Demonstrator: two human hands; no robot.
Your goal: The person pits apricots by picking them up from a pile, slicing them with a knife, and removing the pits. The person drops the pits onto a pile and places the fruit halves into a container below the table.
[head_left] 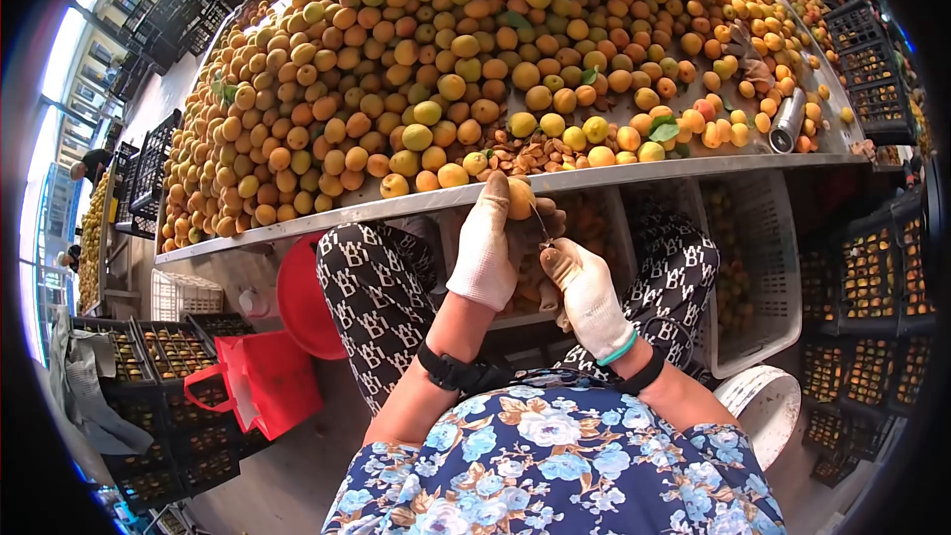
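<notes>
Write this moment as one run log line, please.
left hand: gloved, holds one fruit | right hand: gloved, holds thin tool at fruit | fruit pile: on metal table

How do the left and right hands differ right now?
The left hand holds a fruit, while the right hand pinches a thin tool. The right glove ends in a teal cuff; the left glove shows no teal. Both gloves are pale with soiled fingers, and each arm wears something black near the wrist.

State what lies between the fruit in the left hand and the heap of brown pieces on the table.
In the head view, the metal table rim lies between the fruit in the left hand and the brown pieces.
</notes>
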